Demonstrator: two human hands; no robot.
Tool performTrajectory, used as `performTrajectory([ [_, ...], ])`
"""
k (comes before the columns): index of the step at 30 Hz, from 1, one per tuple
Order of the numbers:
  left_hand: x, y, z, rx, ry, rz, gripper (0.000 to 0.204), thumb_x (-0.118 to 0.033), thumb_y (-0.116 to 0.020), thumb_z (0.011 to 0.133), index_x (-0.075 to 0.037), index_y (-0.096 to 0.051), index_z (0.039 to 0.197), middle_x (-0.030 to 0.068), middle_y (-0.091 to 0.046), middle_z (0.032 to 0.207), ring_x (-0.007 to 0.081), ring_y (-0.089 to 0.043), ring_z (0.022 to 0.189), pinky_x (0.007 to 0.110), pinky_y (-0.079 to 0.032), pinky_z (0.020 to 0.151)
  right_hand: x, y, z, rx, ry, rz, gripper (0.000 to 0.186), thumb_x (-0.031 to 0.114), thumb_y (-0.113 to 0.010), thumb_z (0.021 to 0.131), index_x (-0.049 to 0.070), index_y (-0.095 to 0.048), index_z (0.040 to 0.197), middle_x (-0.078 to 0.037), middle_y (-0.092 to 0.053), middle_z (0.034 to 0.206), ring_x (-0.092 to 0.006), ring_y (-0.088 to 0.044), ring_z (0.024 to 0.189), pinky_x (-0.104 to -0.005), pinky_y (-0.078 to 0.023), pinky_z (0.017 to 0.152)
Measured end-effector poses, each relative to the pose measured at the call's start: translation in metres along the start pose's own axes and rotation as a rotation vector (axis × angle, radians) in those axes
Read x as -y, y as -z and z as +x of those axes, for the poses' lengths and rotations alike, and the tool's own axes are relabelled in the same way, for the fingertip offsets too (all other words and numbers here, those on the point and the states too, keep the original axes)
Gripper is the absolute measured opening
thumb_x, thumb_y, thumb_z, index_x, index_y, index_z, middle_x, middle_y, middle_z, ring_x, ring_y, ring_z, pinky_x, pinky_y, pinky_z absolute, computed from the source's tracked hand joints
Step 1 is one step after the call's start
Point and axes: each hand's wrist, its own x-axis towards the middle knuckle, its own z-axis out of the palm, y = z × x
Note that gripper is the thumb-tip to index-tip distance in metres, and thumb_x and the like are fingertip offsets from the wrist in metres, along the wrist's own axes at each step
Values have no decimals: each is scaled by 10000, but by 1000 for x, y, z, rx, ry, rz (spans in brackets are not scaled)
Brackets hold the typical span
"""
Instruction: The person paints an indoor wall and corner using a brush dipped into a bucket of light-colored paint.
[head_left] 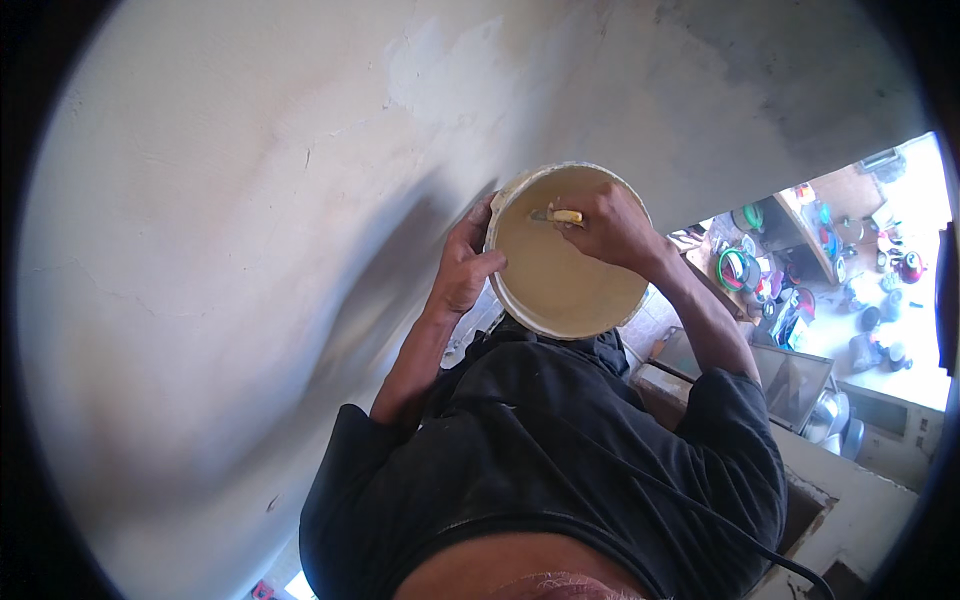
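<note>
Black, short-sleeved cloth shirt [560,430] fills the lower middle, nearest the camera. Just beyond it is one round, cream-coloured bucket [517,316], its wide mouth turned up toward the camera. Of the two hands, the left hand [466,262] is partly spread around the bucket's left rim, thumb on the near side, the other fingers mostly hidden. The right hand [608,230] is closed around one small, yellow-handled tool [567,216] within the mouth. The tool's long axis runs across the picture, greyish end pointing left; I cannot tell whether it touches the cream inside. Open room lies between tool and near rim. One pale, patchy plastered wall [250,200] rises close by the left hand; its edge ends at right, beside colourful household clutter [775,275].
</note>
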Motion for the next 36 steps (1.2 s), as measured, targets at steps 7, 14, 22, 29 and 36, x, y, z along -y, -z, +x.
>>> performTrajectory([
  [7,2,-3,-1,-17,-8,-36,782,-5,-570,673,17,-462,1448,97,-558,1386,194,-499,1309,322,-332,1140,-1,-1,-2,19,-4,-28,251,89,-743,760,56,-751,1009,-165,-733,885,-342,-707,818,-411,-568,758],
  [14,1,5,-1,4,9,65,833,-8,-571,654,47,-420,1471,130,-528,1424,224,-473,1346,349,-314,1160,4,3,-16,-118,3,-65,242,92,-747,773,57,-737,1012,-132,-742,951,-332,-716,892,-390,-594,767],
  [22,22,5,0,-18,-41,2,877,-93,-615,645,57,-391,1479,157,-520,1432,251,-474,1362,374,-326,1171,-11,24,-60,-204,291,-284,457,107,-762,671,56,-686,1119,-129,-708,1159,-274,-700,1060,-392,-587,878],
  [29,32,-6,0,-80,-58,-26,839,-80,-584,618,62,-438,1431,154,-559,1373,265,-514,1308,367,-353,1142,27,17,-76,-287,-251,253,251,134,-827,752,-5,-722,932,-156,-745,954,-270,-743,828,-369,-591,715],
  [36,18,-15,-5,-74,-45,14,821,-71,-545,593,77,-468,1397,167,-585,1322,269,-542,1272,354,-378,1118,20,1,-71,-313,-185,511,291,160,-770,775,-20,-718,997,-185,-731,891,-328,-714,784,-399,-568,752],
])
